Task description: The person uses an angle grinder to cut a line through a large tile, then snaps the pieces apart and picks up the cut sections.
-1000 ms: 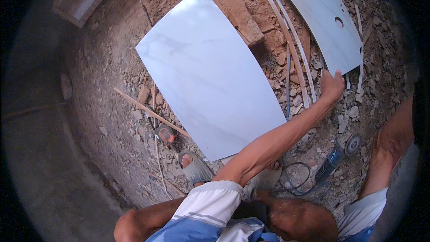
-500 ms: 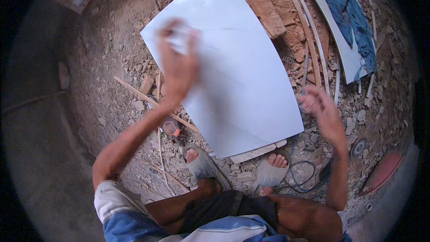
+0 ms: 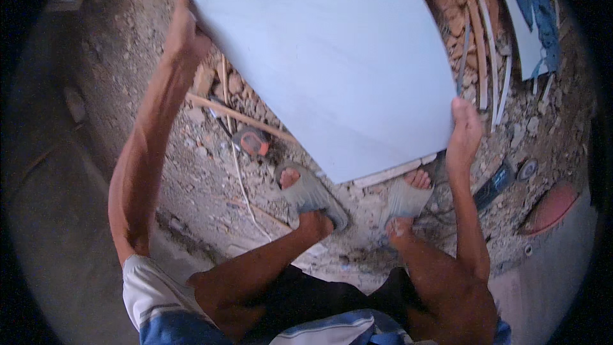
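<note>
A large glossy white tile (image 3: 325, 70) lies in front of me, tilted in view, its near end above my feet. My left hand (image 3: 185, 35) is closed on its left edge, thumb along the side and the fingers partly hidden beneath. On the opposite edge, near the right corner, my right hand (image 3: 465, 129) grips the tile with its fingertips at the rim. A pale slab edge (image 3: 396, 174) shows under the tile's near end, close to my sandals.
Rubble covers the ground. Left of the tile lie a tape measure (image 3: 253, 143), a wooden strip (image 3: 246, 117) and a white cord (image 3: 242, 185). To the right are an angle grinder (image 3: 497, 185), a reddish oval piece (image 3: 550, 208), long strips (image 3: 480, 57) and a blue cloth (image 3: 543, 16) on a white board.
My left hand has come down from above the tile onto its left edge. My right hand has closed on the right edge. The tile appears higher in view and slightly turned.
</note>
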Motion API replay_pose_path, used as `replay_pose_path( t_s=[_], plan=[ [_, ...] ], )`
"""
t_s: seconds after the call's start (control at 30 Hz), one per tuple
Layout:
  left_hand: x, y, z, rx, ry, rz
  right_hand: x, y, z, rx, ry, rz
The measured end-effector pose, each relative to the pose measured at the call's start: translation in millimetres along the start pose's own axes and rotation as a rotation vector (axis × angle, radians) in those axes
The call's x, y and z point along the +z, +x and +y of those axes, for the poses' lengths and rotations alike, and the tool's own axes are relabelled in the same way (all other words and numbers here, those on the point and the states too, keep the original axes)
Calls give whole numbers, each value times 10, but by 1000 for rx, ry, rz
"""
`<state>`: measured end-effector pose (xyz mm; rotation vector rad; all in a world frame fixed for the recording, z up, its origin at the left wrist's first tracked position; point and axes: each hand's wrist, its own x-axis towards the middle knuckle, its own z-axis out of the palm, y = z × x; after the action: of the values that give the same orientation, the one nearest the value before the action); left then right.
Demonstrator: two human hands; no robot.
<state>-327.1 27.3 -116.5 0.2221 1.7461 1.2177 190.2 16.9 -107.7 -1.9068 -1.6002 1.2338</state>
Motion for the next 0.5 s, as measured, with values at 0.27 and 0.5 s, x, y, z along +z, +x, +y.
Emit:
replay_pose_path(
  t_s=[0.27, 0.5],
  plan=[
    [-249, -1773, 1466, 167, 60, 341, -276, 108, 65, -119, 102, 68],
    [-1735, -4337, 3293, -333, 544, 89, -254, -310, -1122, -112, 302, -536]
  ],
)
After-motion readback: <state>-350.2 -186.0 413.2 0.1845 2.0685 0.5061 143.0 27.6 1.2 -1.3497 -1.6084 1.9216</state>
